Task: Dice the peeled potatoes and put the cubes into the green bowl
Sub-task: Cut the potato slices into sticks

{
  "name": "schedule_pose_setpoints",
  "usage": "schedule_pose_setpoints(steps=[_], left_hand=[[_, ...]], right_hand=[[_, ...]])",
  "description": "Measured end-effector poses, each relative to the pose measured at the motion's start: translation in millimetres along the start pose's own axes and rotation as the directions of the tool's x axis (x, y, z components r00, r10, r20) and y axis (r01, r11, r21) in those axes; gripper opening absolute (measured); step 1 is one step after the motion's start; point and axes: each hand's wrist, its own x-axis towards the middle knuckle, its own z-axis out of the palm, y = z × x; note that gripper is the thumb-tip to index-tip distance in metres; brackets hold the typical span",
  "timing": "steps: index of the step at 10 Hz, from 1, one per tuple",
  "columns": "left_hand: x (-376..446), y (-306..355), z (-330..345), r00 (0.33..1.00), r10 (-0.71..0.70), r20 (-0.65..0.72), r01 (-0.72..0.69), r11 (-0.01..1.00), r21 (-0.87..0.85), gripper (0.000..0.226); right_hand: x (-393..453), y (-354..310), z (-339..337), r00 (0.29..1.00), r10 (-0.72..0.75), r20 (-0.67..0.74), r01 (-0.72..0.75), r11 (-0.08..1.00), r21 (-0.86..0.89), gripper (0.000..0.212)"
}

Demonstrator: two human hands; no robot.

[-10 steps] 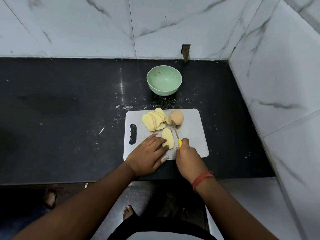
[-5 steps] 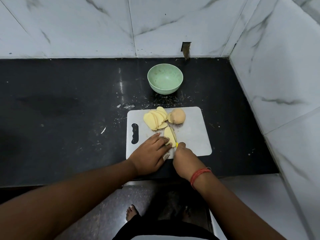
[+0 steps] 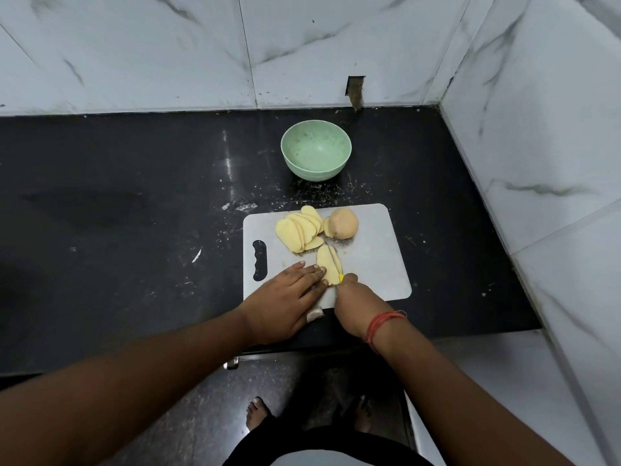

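On the white cutting board (image 3: 376, 264) lies a flat potato slice (image 3: 327, 264). My left hand (image 3: 285, 301) lies flat beside it, straight fingertips pressing its left edge. My right hand (image 3: 356, 306) grips a knife with a yellow handle (image 3: 341, 278); the thin blade runs lengthwise over the slice. Farther back on the board sit a fanned stack of potato slices (image 3: 299, 232) and a peeled potato piece (image 3: 342, 224). The green bowl (image 3: 316, 154) stands behind the board with nothing in it.
The black counter (image 3: 117, 213) is flecked with white scraps around the board. Marble walls (image 3: 537, 146) close off the back and right side. The counter's front edge runs just under my wrists, with the floor and a bare foot (image 3: 257, 415) below.
The knife has drawn back toward me along the slice, so less blade shows past my right hand. My left hand has kept pressing the slice. The camera has shifted slightly.
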Motion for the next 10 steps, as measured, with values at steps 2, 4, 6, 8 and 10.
schedule_pose_setpoints(steps=[2, 4, 6, 8, 10], left_hand=[[3.9, 18.1, 1.0, 0.990, -0.129, -0.060, 0.126, 0.991, -0.042, 0.046], [4.3, 19.9, 0.1, 0.991, -0.131, -0.021, 0.130, 0.991, -0.045, 0.052], [4.5, 19.1, -1.7, 0.990, -0.137, 0.033, 0.140, 0.984, -0.112, 0.053], [6.0, 21.2, -6.2, 0.991, -0.124, 0.058, 0.128, 0.989, -0.068, 0.064], [7.1, 22.0, -6.3, 0.992, -0.113, 0.053, 0.114, 0.993, -0.011, 0.062]], right_hand=[[1.2, 0.3, -5.9, 0.997, 0.019, 0.077, -0.019, 1.000, -0.009, 0.048], [4.9, 4.6, -10.4, 0.995, -0.008, 0.100, 0.012, 0.999, -0.039, 0.043], [-0.2, 5.1, -15.2, 0.998, -0.024, 0.065, 0.019, 0.997, 0.068, 0.038], [-3.6, 5.3, -16.1, 0.998, -0.043, 0.046, 0.040, 0.997, 0.071, 0.037], [-5.9, 7.3, -18.5, 0.998, -0.052, 0.046, 0.051, 0.998, 0.040, 0.035]])
